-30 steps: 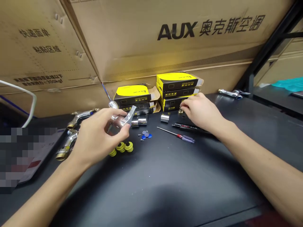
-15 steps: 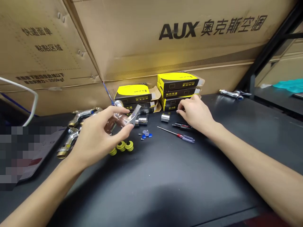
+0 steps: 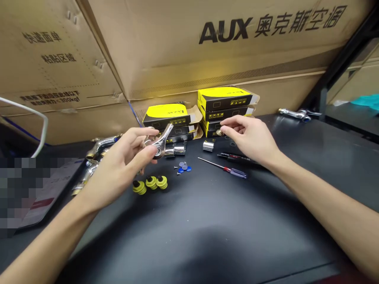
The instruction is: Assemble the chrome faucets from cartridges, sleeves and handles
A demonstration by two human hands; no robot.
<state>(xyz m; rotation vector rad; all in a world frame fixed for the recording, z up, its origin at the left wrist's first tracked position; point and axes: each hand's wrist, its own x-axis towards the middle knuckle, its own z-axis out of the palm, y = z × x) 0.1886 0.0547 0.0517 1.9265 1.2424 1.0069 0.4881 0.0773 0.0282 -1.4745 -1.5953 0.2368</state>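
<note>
My left hand (image 3: pixel 121 161) is closed round a chrome faucet with a lever handle (image 3: pixel 164 140) pointing up and right. Much of the faucet body is hidden by my fingers. In the fingertips of my right hand (image 3: pixel 250 136) is a small brass fitting (image 3: pixel 219 132), raised in front of the stacked boxes. Below my left hand stand several yellow-green cartridges (image 3: pixel 151 182) with black stems. Chrome sleeves (image 3: pixel 179 150) lie just right of the faucet, and a single chrome sleeve (image 3: pixel 208 146) sits nearer my right hand.
Yellow-and-black boxes (image 3: pixel 168 114) stand in two stacks against the cardboard (image 3: pixel 166 51). A screwdriver (image 3: pixel 235 172), a black marker (image 3: pixel 233 157), blue caps (image 3: pixel 184 169) and small screws lie midtable. More faucets rest at left (image 3: pixel 100 146) and far right (image 3: pixel 296 114).
My right hand has lifted away from the tabletop with the brass fitting now visible in its fingers. The faucet in my left hand has turned, its lever tilting more upright.
</note>
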